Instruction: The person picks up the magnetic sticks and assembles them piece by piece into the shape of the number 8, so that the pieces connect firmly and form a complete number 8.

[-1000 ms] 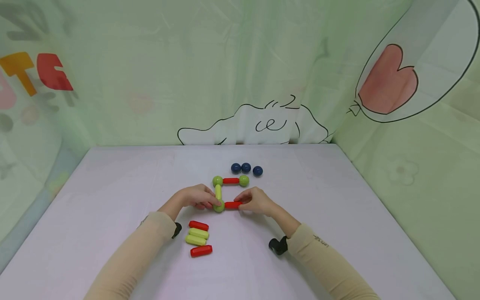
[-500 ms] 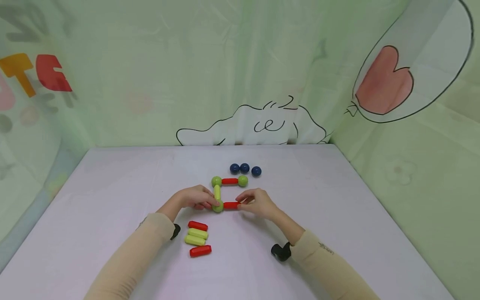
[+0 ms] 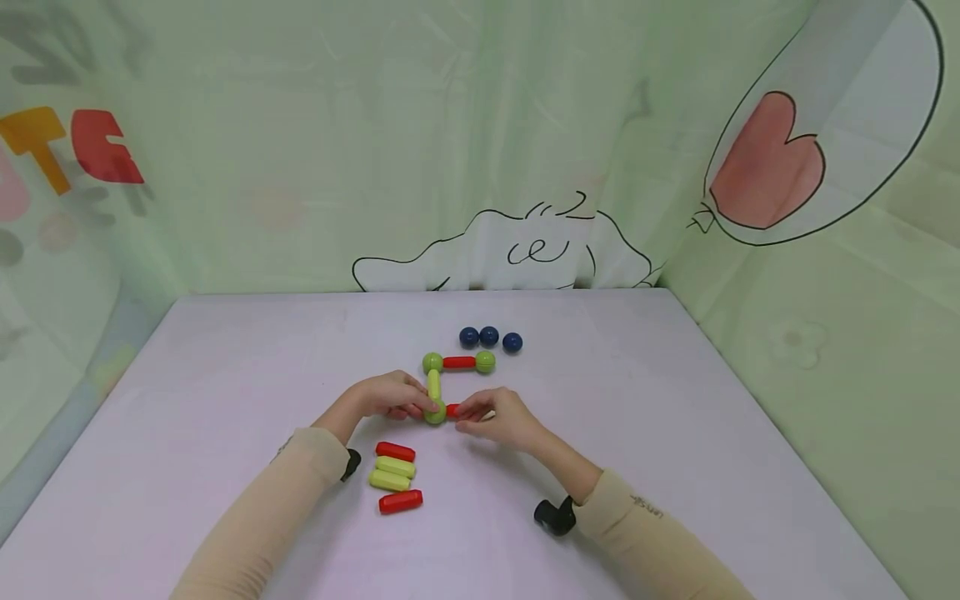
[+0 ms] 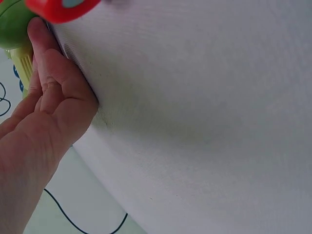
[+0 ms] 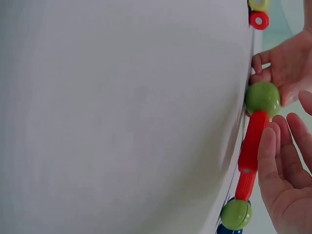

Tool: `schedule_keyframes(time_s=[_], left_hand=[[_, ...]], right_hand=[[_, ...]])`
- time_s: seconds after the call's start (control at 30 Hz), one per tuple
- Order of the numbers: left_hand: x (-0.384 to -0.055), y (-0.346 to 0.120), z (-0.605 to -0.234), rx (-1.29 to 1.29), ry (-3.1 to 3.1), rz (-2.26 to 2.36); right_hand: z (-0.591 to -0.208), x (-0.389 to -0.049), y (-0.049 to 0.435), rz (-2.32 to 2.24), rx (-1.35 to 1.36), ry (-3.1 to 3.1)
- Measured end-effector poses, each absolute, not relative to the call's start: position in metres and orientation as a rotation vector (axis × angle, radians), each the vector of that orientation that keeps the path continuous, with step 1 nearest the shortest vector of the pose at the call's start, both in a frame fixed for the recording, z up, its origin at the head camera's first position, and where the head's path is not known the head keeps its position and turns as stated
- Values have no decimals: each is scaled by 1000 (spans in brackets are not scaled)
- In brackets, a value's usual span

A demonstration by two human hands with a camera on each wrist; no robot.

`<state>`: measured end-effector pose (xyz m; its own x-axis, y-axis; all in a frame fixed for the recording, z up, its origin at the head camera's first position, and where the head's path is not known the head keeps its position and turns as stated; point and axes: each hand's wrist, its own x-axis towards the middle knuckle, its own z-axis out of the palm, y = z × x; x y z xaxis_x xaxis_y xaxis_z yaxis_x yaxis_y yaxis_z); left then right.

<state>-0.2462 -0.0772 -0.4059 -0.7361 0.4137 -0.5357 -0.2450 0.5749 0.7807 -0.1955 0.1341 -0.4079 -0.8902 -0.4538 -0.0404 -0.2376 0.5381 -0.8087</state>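
On the table, green balls and magnetic-looking rods form an open, three-sided shape. My left hand pinches the near green ball, where the yellow rod meets it; in the left wrist view, the thumb lies against this green ball. My right hand is around the near red rod, covering most of it from above. In the right wrist view, that red rod runs beside loosely extended fingers, and contact is unclear. Farther back, a red rod links two green balls.
Three dark blue balls sit behind the shape. Nearer, by the left forearm, lie loose red rods and yellow rods. A printed fabric backdrop borders the table's rear and sides.
My right hand has let its fingertip hold on the red rod's free end loosen, then moved left along the rod toward the near green ball. My left hand stays in place.
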Motion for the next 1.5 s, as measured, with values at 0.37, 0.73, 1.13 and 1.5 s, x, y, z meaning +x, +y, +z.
schedule_keyframes(time_s=[0.37, 0.73, 1.13, 1.5], left_hand=[[-246, -79, -405, 176, 2072, 1189], [-246, -79, -404, 193, 2077, 1178], [-245, -81, -402, 197, 2077, 1193], [-244, -80, -404, 191, 2088, 1193]], right_hand=[[-409, -188, 110, -1231, -667, 2504], [-410, -185, 86, -1234, -727, 2452], [-413, -184, 68, -1146, -687, 2463], [-412, -183, 63, -1089, -619, 2479]])
